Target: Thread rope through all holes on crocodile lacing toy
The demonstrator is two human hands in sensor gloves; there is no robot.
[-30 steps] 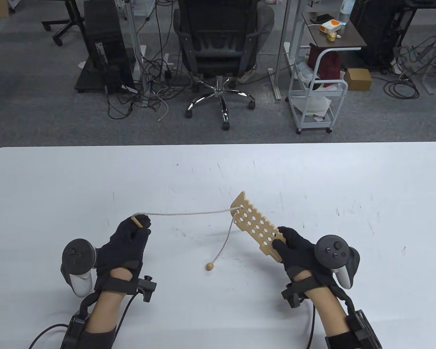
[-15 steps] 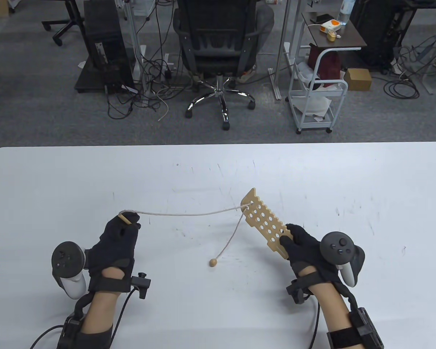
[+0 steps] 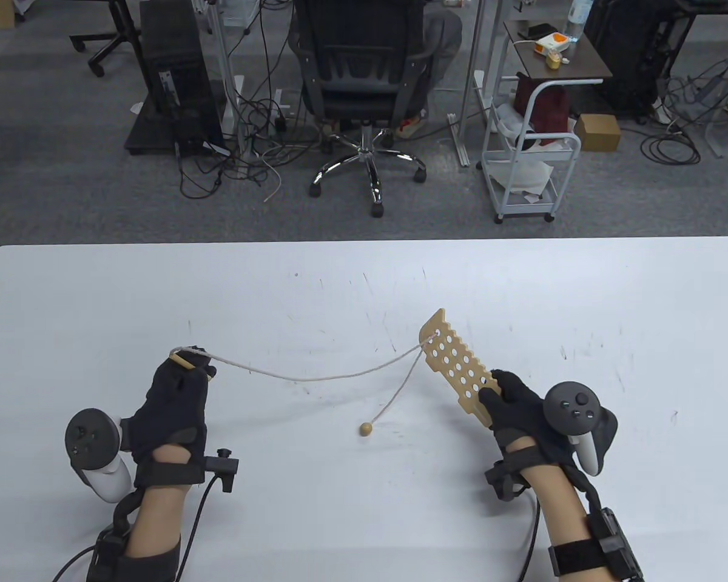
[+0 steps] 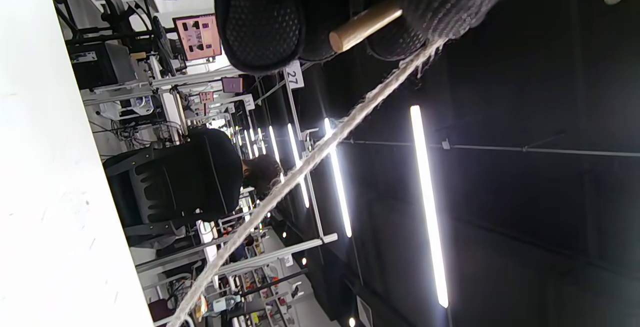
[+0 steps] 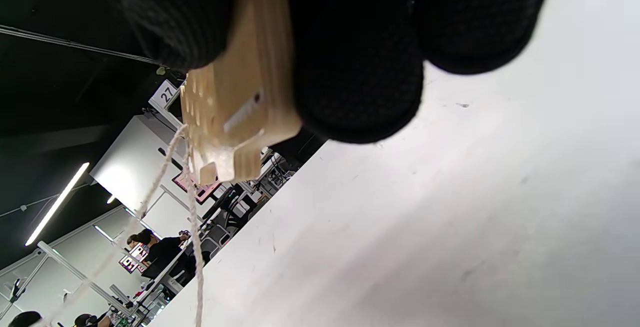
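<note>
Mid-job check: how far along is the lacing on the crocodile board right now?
Done: the rope passes through a hole at the far tip of the crocodile board, its bead end hanging below. In hand: the left hand pinches the wooden needle with rope drawn out to the side, while the right hand grips the board's near end. Left: the other holes visible in the table view look unthreaded.

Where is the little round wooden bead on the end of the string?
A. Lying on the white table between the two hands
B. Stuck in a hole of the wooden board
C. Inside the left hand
A: the small round wooden bead rests on the white table, apart from both gloved hands.
</note>
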